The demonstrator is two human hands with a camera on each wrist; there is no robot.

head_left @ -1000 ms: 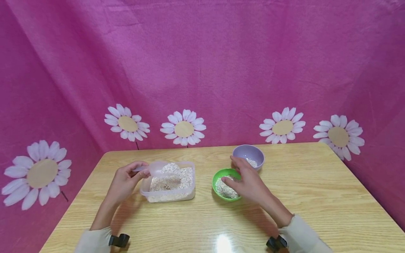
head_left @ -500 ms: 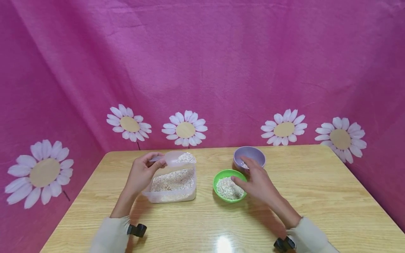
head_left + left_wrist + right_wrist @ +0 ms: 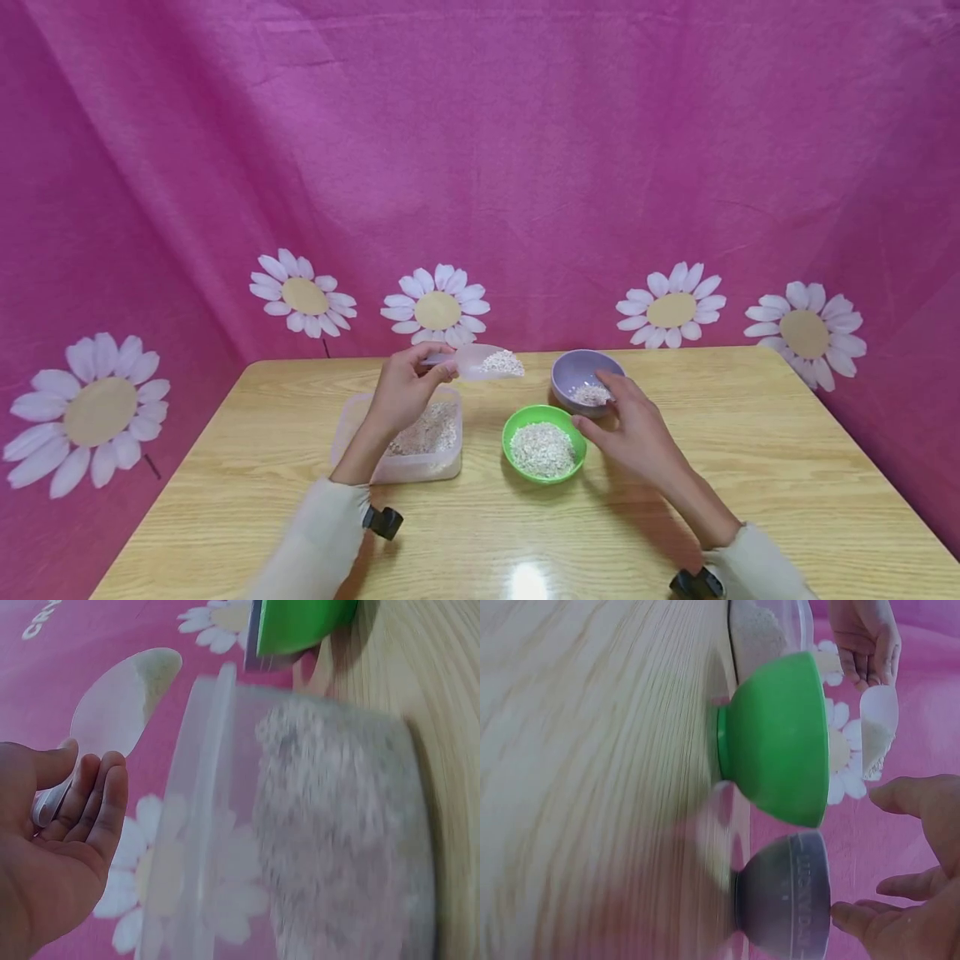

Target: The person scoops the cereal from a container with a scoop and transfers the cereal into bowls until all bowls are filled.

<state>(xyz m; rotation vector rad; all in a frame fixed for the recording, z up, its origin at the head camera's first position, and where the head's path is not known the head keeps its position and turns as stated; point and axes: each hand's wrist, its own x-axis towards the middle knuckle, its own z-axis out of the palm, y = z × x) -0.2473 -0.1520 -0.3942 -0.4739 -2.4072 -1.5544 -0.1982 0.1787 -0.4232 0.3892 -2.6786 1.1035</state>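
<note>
My left hand pinches the handle of a translucent plastic scoop, its tip loaded with pale flakes like oats. The scoop is in the air, past the right end of a clear plastic tub of the same flakes. To its lower right stands a green bowl heaped with flakes. Behind that, a purple bowl has a small amount inside. My right hand holds nothing; its fingers are at the purple bowl's rim, and its thumb is by the green bowl. Whether they touch is unclear.
Everything stands on a light wooden table. A pink cloth printed with daisies hangs behind the table's far edge and along its sides. Black wrist cameras sit at both cuffs.
My left hand has carried the loaded scoop up and right, from over the tub towards the bowls. The right hand has drawn slightly right, uncovering more of the green bowl.
</note>
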